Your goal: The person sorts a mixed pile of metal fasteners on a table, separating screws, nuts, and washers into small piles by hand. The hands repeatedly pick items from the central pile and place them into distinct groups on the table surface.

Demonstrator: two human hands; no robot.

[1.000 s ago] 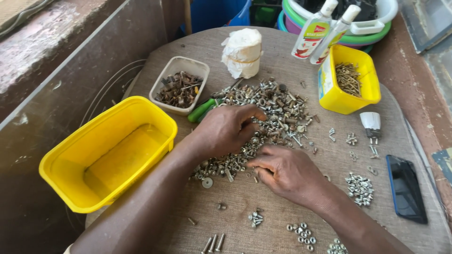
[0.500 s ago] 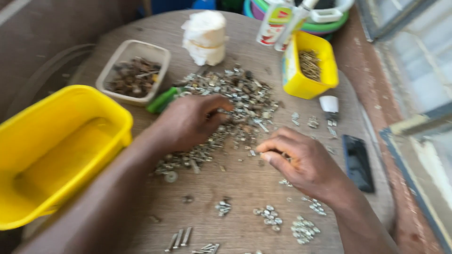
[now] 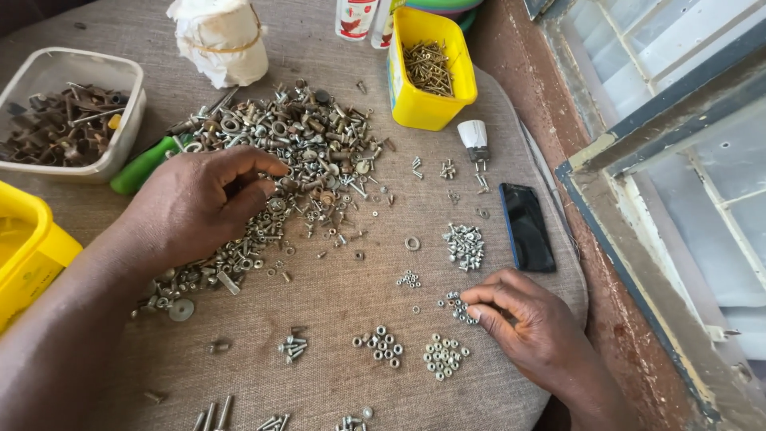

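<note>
A big heap of mixed metal screws, nuts and washers lies on a cloth-covered round table. My left hand rests on the heap's near-left edge, fingers curled into the pieces. My right hand is at the lower right, fingertips pinched at a small pile of nuts. Whether it holds a piece is hidden. Small sorted piles lie around it: nuts, nuts, screws.
A small yellow tub of screws stands at the back. A clear tub of rusty parts and a large yellow bin are at the left. A black phone, a white plug, a green-handled tool, a wrapped white bundle, a window frame at right.
My right hand has left the heap and moved right and nearer, down to the small sorted piles. The view has swung right. My left hand stays on the heap.
</note>
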